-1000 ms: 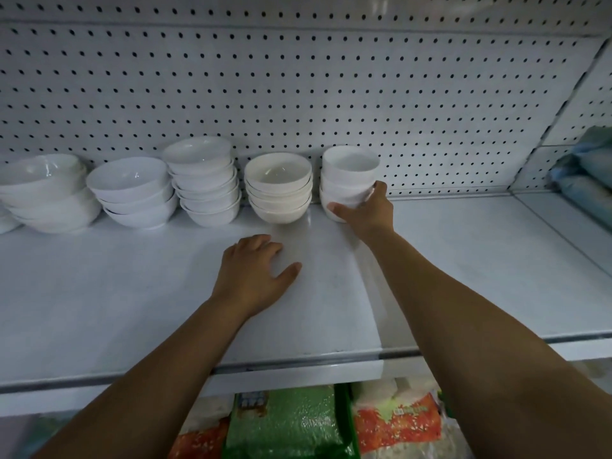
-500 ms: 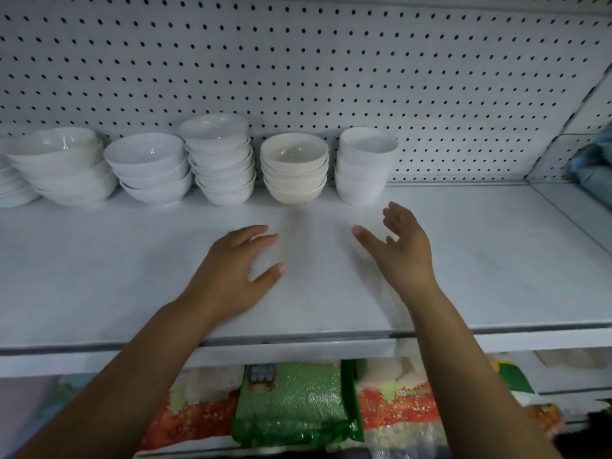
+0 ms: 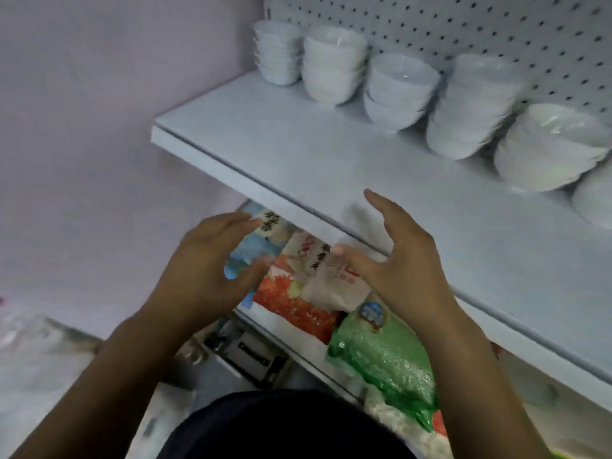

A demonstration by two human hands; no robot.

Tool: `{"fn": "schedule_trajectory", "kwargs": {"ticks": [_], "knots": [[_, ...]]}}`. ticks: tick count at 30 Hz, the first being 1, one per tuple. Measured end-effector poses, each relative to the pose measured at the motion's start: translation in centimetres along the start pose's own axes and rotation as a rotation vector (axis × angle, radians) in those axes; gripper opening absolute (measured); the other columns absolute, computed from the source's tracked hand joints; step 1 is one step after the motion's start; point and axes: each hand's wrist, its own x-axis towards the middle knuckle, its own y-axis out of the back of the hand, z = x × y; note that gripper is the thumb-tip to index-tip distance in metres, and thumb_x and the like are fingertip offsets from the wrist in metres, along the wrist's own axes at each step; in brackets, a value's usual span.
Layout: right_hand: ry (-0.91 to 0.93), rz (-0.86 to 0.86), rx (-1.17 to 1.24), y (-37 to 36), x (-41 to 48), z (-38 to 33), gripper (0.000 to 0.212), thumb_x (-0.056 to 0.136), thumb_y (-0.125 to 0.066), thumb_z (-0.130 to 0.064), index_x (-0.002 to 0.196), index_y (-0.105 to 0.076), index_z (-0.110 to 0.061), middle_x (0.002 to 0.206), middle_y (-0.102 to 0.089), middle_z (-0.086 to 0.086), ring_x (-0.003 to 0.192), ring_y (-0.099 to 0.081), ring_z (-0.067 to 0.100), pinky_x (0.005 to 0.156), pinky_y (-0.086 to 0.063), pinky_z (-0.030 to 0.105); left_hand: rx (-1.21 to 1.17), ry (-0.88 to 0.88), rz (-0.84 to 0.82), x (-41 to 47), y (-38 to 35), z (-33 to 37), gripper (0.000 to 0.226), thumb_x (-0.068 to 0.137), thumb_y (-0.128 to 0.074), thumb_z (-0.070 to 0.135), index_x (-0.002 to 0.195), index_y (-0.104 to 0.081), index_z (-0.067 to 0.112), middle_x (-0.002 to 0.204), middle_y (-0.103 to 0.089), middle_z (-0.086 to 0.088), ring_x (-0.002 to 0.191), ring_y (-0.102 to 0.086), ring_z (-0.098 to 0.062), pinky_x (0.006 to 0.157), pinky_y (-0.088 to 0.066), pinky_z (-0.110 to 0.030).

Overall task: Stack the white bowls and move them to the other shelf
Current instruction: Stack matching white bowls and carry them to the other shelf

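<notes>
Bowls: stacks of white ceramic bowls [image 3: 397, 91] stand in a row at the back of the white metal shelf [image 3: 331, 154], against the white perforated back panel [image 3: 496, 28] (five stacks show whole, a sixth is cut off at the right).
Left hand: the left hand [image 3: 205, 270] hangs in the air below the shelf's front edge, fingers straight and slightly spread, holding nothing.
Right hand: the right hand [image 3: 397, 260] is at the front edge, palm facing the other, fingers loosely curved and spread, empty, well apart from the bowls.
Below: a green plastic bag [image 3: 387, 362] and an orange printed bag [image 3: 298, 309] lie on the lower level.

Characters on rice bags [image 3: 326, 276] too blurred
</notes>
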Motion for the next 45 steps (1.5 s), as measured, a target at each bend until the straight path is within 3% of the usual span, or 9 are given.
{"fn": "schedule_trajectory", "kwargs": {"ticks": [3,7,12,18,21,24,28,32,45], "knots": [[0.108,-0.219,-0.023,-5.6,1.1,-4.5,0.078,0.083,-0.084,-0.032,0.151,-0.045,-0.028,0.137,-0.043,-0.022,0.119,-0.032,-0.017,0.097,-0.023,-0.005,0.072,0.173,0.049,-6.1,4.3,-4.2,0.063,0.090,-0.055,0.062,0.137,-0.063,0.021,0.140,-0.062,0.001,0.130,-0.052,-0.015,0.108,-0.033,-0.022],[0.297,-0.480,-0.093,-14.3,0.4,-11.0,0.084,0.084,-0.082,-0.040,0.154,-0.038,-0.029,0.154,-0.040,-0.012,0.140,-0.032,0.000,0.112,-0.024,0.016,0.113,0.446,0.134,-15.2,9.7,-8.6,0.063,0.088,-0.056,0.063,0.140,-0.059,0.028,0.146,-0.056,0.007,0.136,-0.047,-0.012,0.109,-0.035,-0.027],[0.477,-0.724,-0.077,-26.1,-3.6,-20.5,0.085,0.088,-0.076,-0.046,0.158,-0.029,-0.032,0.165,-0.027,-0.013,0.150,-0.020,0.003,0.113,-0.015,0.015,0.198,0.673,0.245,-27.2,17.7,-13.2,0.064,0.088,-0.057,0.063,0.139,-0.061,0.025,0.144,-0.058,0.004,0.134,-0.050,-0.016,0.107,-0.036,-0.028],[0.734,-0.942,-0.038,-37.9,-10.8,-32.4,0.086,0.087,-0.078,-0.047,0.157,-0.033,-0.030,0.163,-0.031,-0.012,0.149,-0.027,0.008,0.116,-0.023,0.022,0.333,0.981,0.396,-40.9,26.2,-16.2,0.068,0.090,-0.057,0.068,0.143,-0.057,0.024,0.147,-0.055,0.004,0.132,-0.052,-0.020,0.109,-0.045,-0.040],[0.847,-1.024,0.010,-42.3,-14.5,-37.6,0.083,0.084,-0.081,-0.043,0.155,-0.038,-0.029,0.158,-0.039,-0.011,0.144,-0.036,0.010,0.109,-0.028,0.019,0.358,1.116,0.508,-46.5,28.6,-15.4,0.067,0.089,-0.063,0.057,0.146,-0.054,0.022,0.149,-0.053,0.005,0.133,-0.049,-0.016,0.108,-0.041,-0.031],[0.971,-1.126,0.036,-45.5,-18.0,-42.3,0.081,0.081,-0.085,-0.039,0.150,-0.045,-0.026,0.153,-0.044,-0.009,0.140,-0.040,0.010,0.103,-0.028,0.016,0.381,1.273,0.597,-51.2,29.9,-13.9,0.070,0.089,-0.062,0.059,0.148,-0.051,0.023,0.150,-0.052,0.005,0.135,-0.050,-0.018,0.110,-0.044,-0.037],[1.155,-1.260,0.028,-49.0,-22.1,-46.7,0.079,0.080,-0.087,-0.039,0.147,-0.050,-0.017,0.150,-0.050,0.000,0.140,-0.044,0.017,0.115,-0.038,0.034,0.406,1.451,0.743,-55.4,30.0,-11.4,0.072,0.087,-0.057,0.063,0.148,-0.049,0.027,0.148,-0.053,0.006,0.137,-0.047,-0.019,0.112,-0.042,-0.041],[1.359,-1.350,0.049,-51.1,-25.9,-50.0,0.083,0.084,-0.082,-0.043,0.153,-0.042,-0.020,0.155,-0.044,-0.002,0.144,-0.038,0.016,0.107,-0.026,0.016,0.459,1.616,0.838,-57.3,29.6,-9.2,0.069,0.090,-0.061,0.058,0.151,-0.044,0.030,0.150,-0.050,0.008,0.138,-0.044,-0.015,0.108,-0.037,-0.030],[1.646,-1.649,0.111,-55.0,-38.0,-56.4,0.081,0.087,-0.078,-0.044,0.155,-0.038,-0.026,0.160,-0.037,-0.011,0.148,-0.032,0.011,0.113,-0.027,0.021,0.503,1.957,1.248,-63.6,29.7,-3.4,0.072,0.089,-0.061,0.059,0.153,-0.041,0.031,0.148,-0.051,0.008,0.140,-0.044,-0.015,0.111,-0.038,-0.035]]}}
